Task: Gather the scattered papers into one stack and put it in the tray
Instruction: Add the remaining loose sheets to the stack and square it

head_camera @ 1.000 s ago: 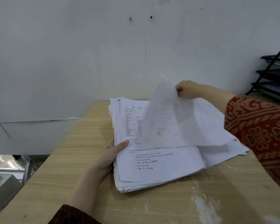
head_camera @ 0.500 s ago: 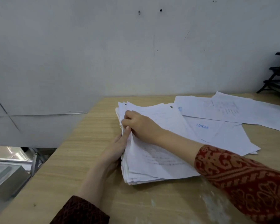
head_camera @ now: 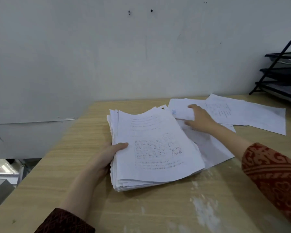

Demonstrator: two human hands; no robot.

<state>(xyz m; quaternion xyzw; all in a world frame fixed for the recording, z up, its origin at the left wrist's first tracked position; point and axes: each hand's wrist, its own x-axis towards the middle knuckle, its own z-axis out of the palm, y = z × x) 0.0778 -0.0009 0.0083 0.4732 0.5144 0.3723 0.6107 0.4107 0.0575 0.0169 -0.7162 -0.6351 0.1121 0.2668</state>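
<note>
A thick stack of white printed papers (head_camera: pixel 151 145) lies on the wooden table (head_camera: pixel 71 158) in front of me. My left hand (head_camera: pixel 107 155) holds the stack's left edge, thumb on the top sheet and fingers beneath the edge. To the right, several loose sheets (head_camera: pixel 252 115) lie spread and overlapping. My right hand (head_camera: pixel 200 120) is on them, fingers over the far side and thumb on the near side of a sheet with a blue stamp (head_camera: pixel 180 110), which bulges up between them. The black three-tier tray rack (head_camera: pixel 282 71) stands at the far right.
A pale wall runs close behind the table's far edge. The table's left edge drops off to the floor and a grey metal object (head_camera: pixel 0 190). White smears mark the wood (head_camera: pixel 203 209) near me.
My right hand has left the stack's top sheet and moved right onto the loose papers. The left hand stays at the stack's left edge, its thumb now on top.
</note>
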